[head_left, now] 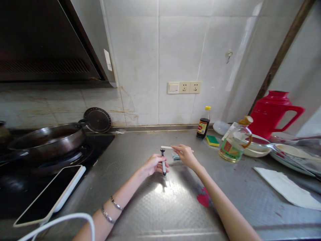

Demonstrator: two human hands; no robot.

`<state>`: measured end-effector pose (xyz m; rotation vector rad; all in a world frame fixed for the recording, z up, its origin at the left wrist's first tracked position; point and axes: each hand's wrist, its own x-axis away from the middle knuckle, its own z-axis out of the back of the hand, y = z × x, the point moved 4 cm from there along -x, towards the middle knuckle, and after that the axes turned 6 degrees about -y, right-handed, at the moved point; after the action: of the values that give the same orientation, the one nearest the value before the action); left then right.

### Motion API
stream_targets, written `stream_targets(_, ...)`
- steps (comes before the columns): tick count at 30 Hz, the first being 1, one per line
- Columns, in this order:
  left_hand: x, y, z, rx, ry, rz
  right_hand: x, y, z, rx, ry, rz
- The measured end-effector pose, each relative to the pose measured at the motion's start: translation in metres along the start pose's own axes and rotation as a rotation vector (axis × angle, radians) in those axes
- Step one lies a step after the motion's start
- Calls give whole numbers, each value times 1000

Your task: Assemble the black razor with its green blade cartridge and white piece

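My left hand (155, 164) is closed around the handle of a razor (164, 167), which stands roughly upright with its dark head at the top. Between the fingers of my right hand (185, 154) is a slim white toothbrush (167, 147), held level. Its head end lies at the razor's head; whether they touch, I cannot tell. Just left of my right hand, small green and silver cylinders (176, 157), which look like batteries, lie on the steel counter (140, 207).
A phone (50, 197) with a white cable and a pan (52, 137) on the stove are at left. To the right are a sauce bottle (203, 124), a sponge (212, 141), an oil jug (234, 142), a red thermos (269, 113), dishes and a white cloth or paper (288, 189).
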<state>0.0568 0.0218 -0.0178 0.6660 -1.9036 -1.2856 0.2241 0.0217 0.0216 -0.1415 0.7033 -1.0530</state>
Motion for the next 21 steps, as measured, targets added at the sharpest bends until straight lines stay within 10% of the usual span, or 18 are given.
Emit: stream_targets(21,2,-2,-3,-29,25,42,3,3,-3,-59,-20,4)
